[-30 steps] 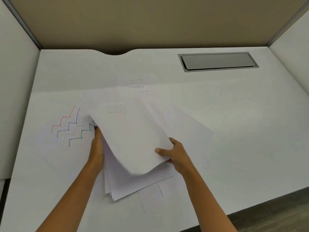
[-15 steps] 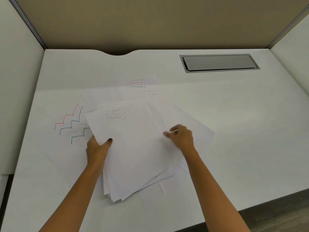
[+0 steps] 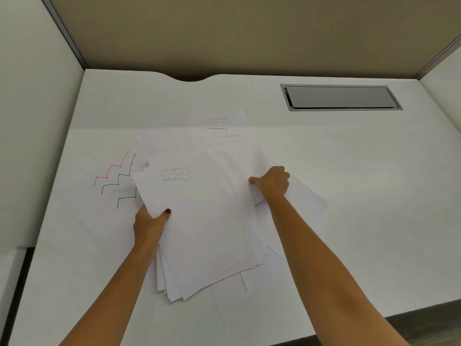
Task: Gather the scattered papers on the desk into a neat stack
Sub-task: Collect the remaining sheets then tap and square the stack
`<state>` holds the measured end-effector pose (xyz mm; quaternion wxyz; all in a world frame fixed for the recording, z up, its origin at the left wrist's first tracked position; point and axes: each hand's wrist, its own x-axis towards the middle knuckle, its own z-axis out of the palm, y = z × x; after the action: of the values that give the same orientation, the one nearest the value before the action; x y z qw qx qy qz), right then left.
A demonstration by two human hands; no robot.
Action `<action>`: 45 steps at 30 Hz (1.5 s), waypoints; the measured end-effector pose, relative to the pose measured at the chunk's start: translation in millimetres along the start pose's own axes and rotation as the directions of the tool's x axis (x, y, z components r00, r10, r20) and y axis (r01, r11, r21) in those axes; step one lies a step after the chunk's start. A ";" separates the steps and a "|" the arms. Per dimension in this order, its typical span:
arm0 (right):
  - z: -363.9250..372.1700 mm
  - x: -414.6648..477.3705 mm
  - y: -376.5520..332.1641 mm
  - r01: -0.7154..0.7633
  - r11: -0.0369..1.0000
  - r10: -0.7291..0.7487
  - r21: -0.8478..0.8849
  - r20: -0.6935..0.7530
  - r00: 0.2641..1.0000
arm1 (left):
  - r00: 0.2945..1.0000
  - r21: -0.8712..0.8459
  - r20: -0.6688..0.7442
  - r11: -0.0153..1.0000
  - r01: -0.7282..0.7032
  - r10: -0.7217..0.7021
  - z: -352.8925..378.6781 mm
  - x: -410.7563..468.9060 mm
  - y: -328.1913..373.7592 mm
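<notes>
Papers lay in a loose, fanned pile near the middle of the white table, their lower corners splayed out of line toward the near edge. The top sheet carried a few small wavy lines near its upper left corner. The left hand gripped the pile at its left edge, thumb with a dark-painted nail pressed on top of the top sheet and the other fingers hidden beneath. The right hand was closed on the right edge of a sheet at the pile's upper right, thumb pointing left across the paper, knuckles up. More sheets lay flat on the table around the pile: a sheet with coloured zigzag lines just left of it, partly covered by it, and a sheet with faint scribbled lines behind it. Another plain sheet stuck out to the right under the right forearm. A grey metal hatch sat set into the table's far right part, well apart from the papers.
</notes>
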<state>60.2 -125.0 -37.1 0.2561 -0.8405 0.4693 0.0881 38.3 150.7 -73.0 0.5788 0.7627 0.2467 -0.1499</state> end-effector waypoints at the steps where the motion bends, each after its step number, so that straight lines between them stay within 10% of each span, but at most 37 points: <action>1: -1.2 -0.2 -0.2 -0.008 0.999 0.007 0.046 0.033 0.999 | 1.000 -0.003 0.003 1.000 0.003 -0.003 -0.4 0.5 -0.1; 8: -20.0 -6.4 9.1 0.052 0.883 -0.133 0.466 0.144 0.981 | 0.999 -0.036 0.039 0.999 0.022 -0.020 -3.2 3.2 -2.1; 15: -70.0 -23.1 23.7 0.388 0.865 -0.239 0.318 -0.420 0.876 | 0.995 -0.021 0.103 1.000 0.001 0.001 -3.2 4.2 -2.3; 19: -92.1 -30.5 38.7 0.385 0.749 0.012 0.539 -0.592 0.806 | 0.987 -0.019 0.156 1.000 -0.023 0.026 1.9 2.2 2.3; 22: -95.0 -34.6 57.4 0.323 0.500 0.195 0.803 -0.468 0.862 | 0.984 -0.013 0.177 0.999 -0.033 0.035 5.6 1.4 5.0; 28: -63.3 -55.0 87.7 0.177 0.260 0.051 0.949 -0.197 0.979 | 0.976 -0.021 0.203 0.997 -0.069 0.072 11.5 -2.0 10.6; 37: 12.1 -112.1 105.3 0.016 0.599 -0.104 0.801 0.058 0.993 | 0.989 -0.047 0.123 0.995 0.086 -0.080 24.3 -5.4 24.4; 45: 13.3 -105.5 106.8 0.158 0.967 -0.179 0.200 0.088 0.980 | 0.918 0.032 0.253 0.946 -0.324 0.306 27.9 -29.5 21.7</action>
<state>-85.0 -85.4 -44.6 0.3672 -0.8428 0.3881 0.0646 27.2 113.5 -48.2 0.5929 0.7888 0.0419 -0.1567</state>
